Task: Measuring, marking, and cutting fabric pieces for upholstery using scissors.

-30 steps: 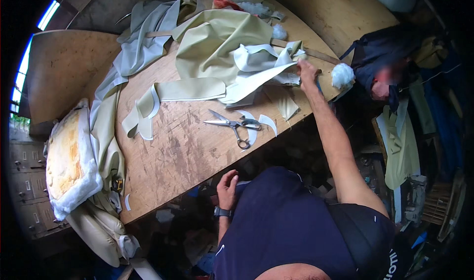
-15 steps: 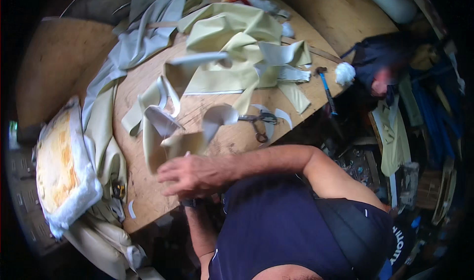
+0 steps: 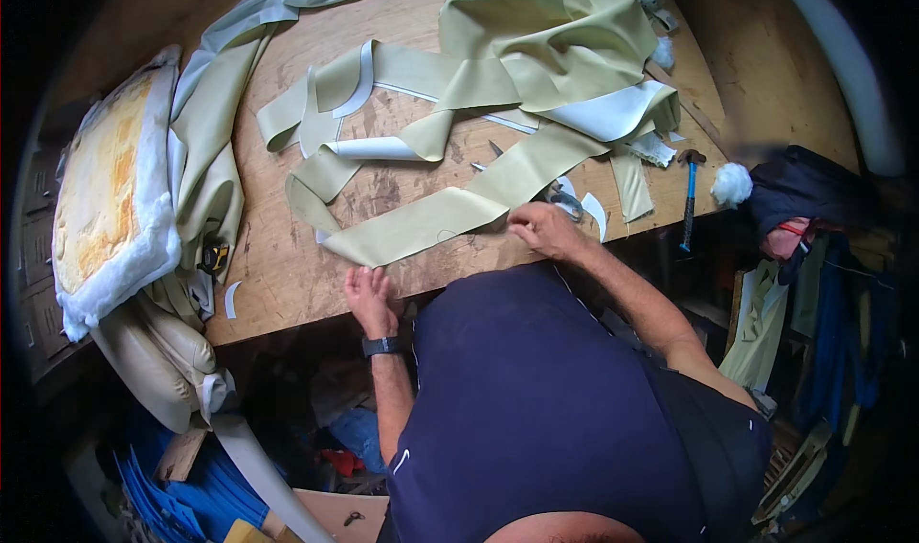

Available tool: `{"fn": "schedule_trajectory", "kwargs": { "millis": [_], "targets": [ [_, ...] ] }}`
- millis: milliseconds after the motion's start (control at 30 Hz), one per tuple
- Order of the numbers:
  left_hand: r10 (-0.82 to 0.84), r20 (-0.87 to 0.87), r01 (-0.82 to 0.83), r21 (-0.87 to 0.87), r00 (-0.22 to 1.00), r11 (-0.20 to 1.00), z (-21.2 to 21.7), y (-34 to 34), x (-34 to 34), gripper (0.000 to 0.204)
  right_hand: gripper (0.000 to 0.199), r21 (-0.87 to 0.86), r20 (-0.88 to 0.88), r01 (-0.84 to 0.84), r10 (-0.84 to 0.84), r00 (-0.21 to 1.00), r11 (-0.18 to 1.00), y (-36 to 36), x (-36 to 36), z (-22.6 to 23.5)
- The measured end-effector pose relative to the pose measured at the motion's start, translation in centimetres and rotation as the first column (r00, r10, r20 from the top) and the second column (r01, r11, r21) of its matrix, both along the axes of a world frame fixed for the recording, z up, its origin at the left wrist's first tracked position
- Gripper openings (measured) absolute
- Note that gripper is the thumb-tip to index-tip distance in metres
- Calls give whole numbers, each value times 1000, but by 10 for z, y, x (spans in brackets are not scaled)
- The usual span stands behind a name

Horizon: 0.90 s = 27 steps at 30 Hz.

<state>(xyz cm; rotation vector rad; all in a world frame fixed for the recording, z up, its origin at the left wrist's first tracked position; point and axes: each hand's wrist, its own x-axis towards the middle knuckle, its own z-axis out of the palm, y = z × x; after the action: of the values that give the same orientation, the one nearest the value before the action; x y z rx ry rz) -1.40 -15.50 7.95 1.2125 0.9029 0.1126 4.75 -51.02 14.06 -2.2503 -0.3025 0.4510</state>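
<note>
A long strip of pale green-beige upholstery vinyl (image 3: 421,225) with a white backing slants across the table in front of me. My left hand (image 3: 371,299), a dark watch on its wrist, rests at the strip's near left corner with its fingers stretched out. At the near edge further right, my right hand (image 3: 550,229) has its fingers bent and pinched together at the strip. Scissors (image 3: 567,203) lie partly under the strip beside that hand; the blade tips poke out beyond its far edge.
A large crumpled vinyl sheet (image 3: 555,35) covers the table's far side. A hammer (image 3: 689,198) with a blue handle lies at the right edge near a white fluff ball (image 3: 731,185). To the left are a padded foam cushion (image 3: 115,189) and a tape measure (image 3: 212,258).
The strip, lifted and curled half a second ago, now lies stretched out on the table. My right hand has moved from over the left one to the right. The view has shifted too.
</note>
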Motion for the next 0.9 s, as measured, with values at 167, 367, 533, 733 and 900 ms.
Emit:
{"fn": "schedule_trajectory", "kwargs": {
  "millis": [167,367,533,733,900],
  "targets": [
    [96,-32,-96,4,995,995,-27,-26,4,66,48,-110,190,42,-21,982,993,-5,13,-12],
    [47,-90,-28,202,995,979,-34,-12,18,70,26,-192,342,-43,108,934,980,11,20,-46],
    [141,-98,-144,-24,985,989,-18,23,47,82,23,10,376,-203,185,908,979,8,15,-18],
    [-72,-172,186,907,983,377,18,32,112,80,27,-29,436,-228,218,873,973,16,5,-1],
    [-252,-378,427,887,891,177,15,33,159,70,29,-46,465,-144,149,873,989,39,-14,4]
  ]
}}
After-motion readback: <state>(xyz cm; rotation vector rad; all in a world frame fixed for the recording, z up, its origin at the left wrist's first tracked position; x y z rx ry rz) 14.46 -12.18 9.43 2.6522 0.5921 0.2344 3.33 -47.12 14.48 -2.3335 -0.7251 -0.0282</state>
